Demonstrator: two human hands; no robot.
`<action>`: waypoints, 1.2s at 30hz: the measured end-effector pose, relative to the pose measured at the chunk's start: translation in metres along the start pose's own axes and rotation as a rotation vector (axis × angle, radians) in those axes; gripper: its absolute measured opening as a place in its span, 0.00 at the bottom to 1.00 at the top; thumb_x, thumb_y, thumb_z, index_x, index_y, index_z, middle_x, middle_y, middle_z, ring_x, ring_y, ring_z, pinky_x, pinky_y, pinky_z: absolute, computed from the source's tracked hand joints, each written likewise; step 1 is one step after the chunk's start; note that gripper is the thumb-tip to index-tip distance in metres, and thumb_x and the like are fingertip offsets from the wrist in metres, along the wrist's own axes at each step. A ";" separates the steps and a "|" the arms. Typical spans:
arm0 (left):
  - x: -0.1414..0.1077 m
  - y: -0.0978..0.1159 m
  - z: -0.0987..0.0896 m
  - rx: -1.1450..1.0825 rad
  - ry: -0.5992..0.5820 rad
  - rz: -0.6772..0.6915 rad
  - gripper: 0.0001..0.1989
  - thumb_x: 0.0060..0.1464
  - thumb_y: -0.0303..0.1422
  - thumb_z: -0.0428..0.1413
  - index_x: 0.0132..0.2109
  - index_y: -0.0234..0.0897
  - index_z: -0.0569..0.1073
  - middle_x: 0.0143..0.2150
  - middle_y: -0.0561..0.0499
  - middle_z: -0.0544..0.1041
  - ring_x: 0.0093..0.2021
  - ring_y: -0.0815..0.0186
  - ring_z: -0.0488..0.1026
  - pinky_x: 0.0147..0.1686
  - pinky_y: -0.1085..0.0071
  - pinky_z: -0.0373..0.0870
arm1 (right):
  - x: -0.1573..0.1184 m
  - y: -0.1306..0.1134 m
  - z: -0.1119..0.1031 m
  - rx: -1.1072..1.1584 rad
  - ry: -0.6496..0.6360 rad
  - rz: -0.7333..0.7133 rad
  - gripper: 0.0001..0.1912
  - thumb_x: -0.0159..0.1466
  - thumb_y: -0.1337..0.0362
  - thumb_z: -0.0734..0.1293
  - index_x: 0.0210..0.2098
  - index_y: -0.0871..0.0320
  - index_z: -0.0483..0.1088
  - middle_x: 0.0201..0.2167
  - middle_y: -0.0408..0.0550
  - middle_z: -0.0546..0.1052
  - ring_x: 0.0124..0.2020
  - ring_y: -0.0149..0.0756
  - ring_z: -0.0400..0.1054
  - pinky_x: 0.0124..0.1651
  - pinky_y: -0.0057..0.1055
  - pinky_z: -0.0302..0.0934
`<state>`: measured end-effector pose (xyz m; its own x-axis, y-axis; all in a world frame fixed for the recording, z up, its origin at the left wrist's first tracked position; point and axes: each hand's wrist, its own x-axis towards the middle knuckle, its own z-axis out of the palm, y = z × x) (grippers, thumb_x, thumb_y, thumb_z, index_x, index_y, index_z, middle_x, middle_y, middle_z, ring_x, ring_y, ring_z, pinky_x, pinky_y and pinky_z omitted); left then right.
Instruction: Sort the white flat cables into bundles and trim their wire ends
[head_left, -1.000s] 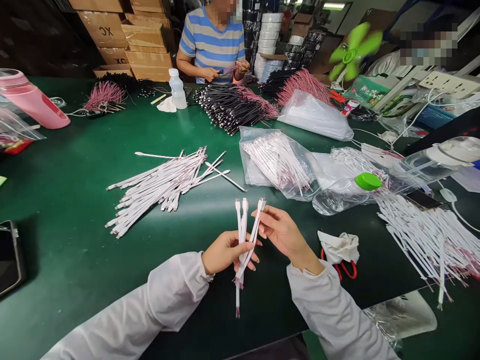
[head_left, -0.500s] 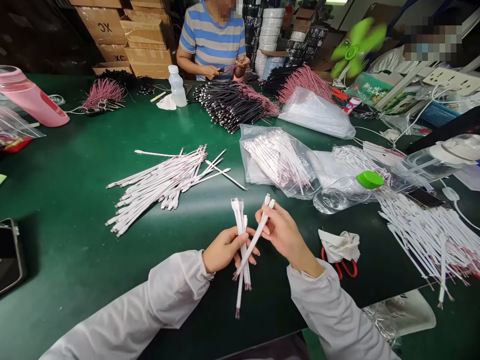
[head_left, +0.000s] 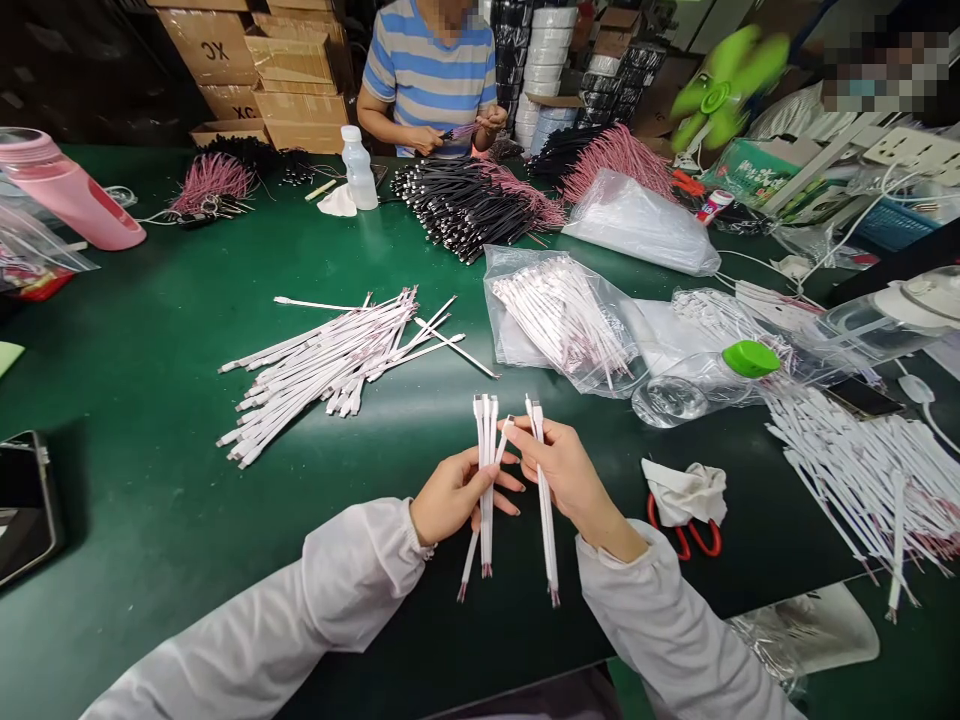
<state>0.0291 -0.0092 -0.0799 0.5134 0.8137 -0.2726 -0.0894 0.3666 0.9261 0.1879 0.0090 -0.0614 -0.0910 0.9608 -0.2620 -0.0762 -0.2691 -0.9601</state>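
Cables [head_left: 486, 470], white and flat with pink wire ends at the bottom, stand nearly upright in the left hand [head_left: 454, 497]. Its fingers [head_left: 510, 487] curl narrowly around a small bunch, with one cable slanting across the others. The right hand [head_left: 561, 472] is just beside it, and its fingers [head_left: 527, 440] pinch a lone cable [head_left: 545, 510] that hangs upright with its connector end at the top.

Ahead of the fingers, a loose pile [head_left: 322, 360] of the same cables lies on the green desk [head_left: 127, 420]. Ahead and to the right, a clear plastic bag [head_left: 517, 335] holds more, and farther right a spread heap [head_left: 862, 480] lies on the desk. Right of the fingers, a white cloth [head_left: 684, 492] rests on red-handled scissors [head_left: 686, 538], with a plastic bottle [head_left: 675, 398] with a green cap beyond them. Far ahead of the fingers sits a bundle of black cables [head_left: 465, 205], and across the desk a person in a striped T-shirt [head_left: 427, 80] holds a few wires in both hands [head_left: 457, 135]. Left of the fingers, a phone [head_left: 22, 505] lies near the desk's edge.
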 end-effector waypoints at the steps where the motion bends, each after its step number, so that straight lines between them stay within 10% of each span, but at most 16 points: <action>1: 0.000 0.000 0.000 0.005 0.000 -0.001 0.28 0.55 0.50 0.55 0.51 0.30 0.67 0.43 0.34 0.78 0.34 0.56 0.81 0.13 0.79 0.64 | 0.000 0.000 0.001 0.044 0.041 -0.003 0.19 0.54 0.51 0.73 0.34 0.61 0.74 0.15 0.35 0.60 0.15 0.21 0.48 0.16 0.24 0.45; 5: 0.000 0.001 0.000 0.005 -0.046 0.002 0.26 0.56 0.49 0.55 0.51 0.30 0.68 0.41 0.37 0.79 0.31 0.60 0.80 0.13 0.80 0.63 | 0.001 0.000 0.002 0.180 0.093 -0.005 0.18 0.53 0.53 0.74 0.34 0.61 0.74 0.13 0.32 0.54 0.15 0.20 0.45 0.16 0.23 0.44; 12: 0.000 0.001 -0.004 -0.046 -0.152 -0.010 0.24 0.55 0.50 0.56 0.44 0.30 0.71 0.35 0.40 0.80 0.23 0.66 0.77 0.11 0.81 0.58 | -0.001 0.001 -0.004 0.198 -0.236 0.120 0.15 0.52 0.57 0.75 0.25 0.61 0.69 0.12 0.33 0.54 0.16 0.22 0.51 0.17 0.22 0.44; 28: 0.000 -0.004 -0.002 -0.059 -0.254 -0.063 0.30 0.54 0.56 0.53 0.45 0.29 0.70 0.35 0.39 0.80 0.30 0.63 0.80 0.12 0.81 0.62 | -0.003 0.006 0.007 0.120 0.047 -0.079 0.18 0.51 0.58 0.76 0.24 0.59 0.64 0.15 0.34 0.61 0.15 0.21 0.50 0.16 0.22 0.46; 36: 0.002 -0.005 -0.004 -0.105 -0.236 -0.016 0.26 0.55 0.54 0.52 0.41 0.32 0.68 0.28 0.47 0.76 0.22 0.68 0.76 0.09 0.82 0.56 | -0.006 0.005 0.007 0.134 -0.165 0.039 0.16 0.59 0.52 0.70 0.37 0.60 0.71 0.14 0.34 0.63 0.12 0.23 0.56 0.16 0.23 0.52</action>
<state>0.0273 -0.0082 -0.0863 0.6996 0.6838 -0.2073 -0.1615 0.4339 0.8864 0.1811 0.0013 -0.0639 -0.2569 0.9284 -0.2684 -0.2000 -0.3228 -0.9251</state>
